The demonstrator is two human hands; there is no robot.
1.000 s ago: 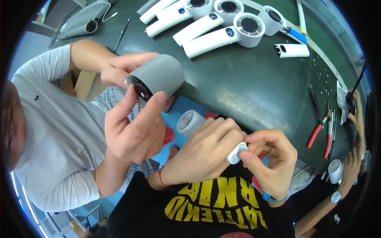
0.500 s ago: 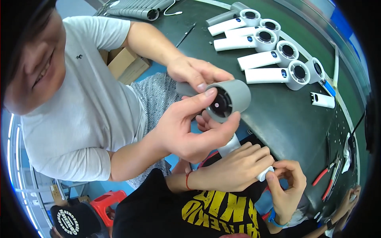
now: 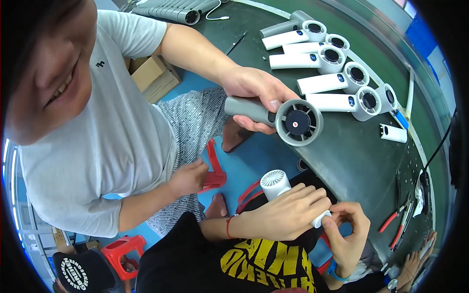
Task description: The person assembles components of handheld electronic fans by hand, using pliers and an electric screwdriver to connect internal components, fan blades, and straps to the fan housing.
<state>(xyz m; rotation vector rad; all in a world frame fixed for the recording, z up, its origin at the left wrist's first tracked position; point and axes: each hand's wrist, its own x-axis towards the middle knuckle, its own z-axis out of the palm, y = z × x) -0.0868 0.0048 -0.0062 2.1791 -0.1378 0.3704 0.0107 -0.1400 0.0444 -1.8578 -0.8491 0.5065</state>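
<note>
My left hand (image 3: 288, 211), with a red string at the wrist, is closed round the handle of a white handheld fan (image 3: 274, 183). The fan's slotted round head sticks out to the left of my fingers. At the other end of the handle, my right hand (image 3: 349, 233) pinches the white tip (image 3: 320, 219) between thumb and fingers; a blue band circles that wrist. Beyond my hands, a co-worker's hand (image 3: 259, 93) holds a grey handheld fan (image 3: 299, 123), its black hub facing up. The co-worker's other hand (image 3: 189, 176) is lowered and holds no fan.
White handheld fans (image 3: 330, 102) lie in a row on the dark green table (image 3: 342, 161). Nearby are a white casing piece (image 3: 394, 133), red-handled pliers (image 3: 389, 221) and a black cable (image 3: 437, 151). Grey fans (image 3: 166, 14) lie at the far edge. A red stool (image 3: 122, 251) stands lower left.
The co-worker's nearer hand has let go of the grey fan and dropped back left. The grey fan has turned to face up. My white fan's head is now uncovered; my hands barely moved.
</note>
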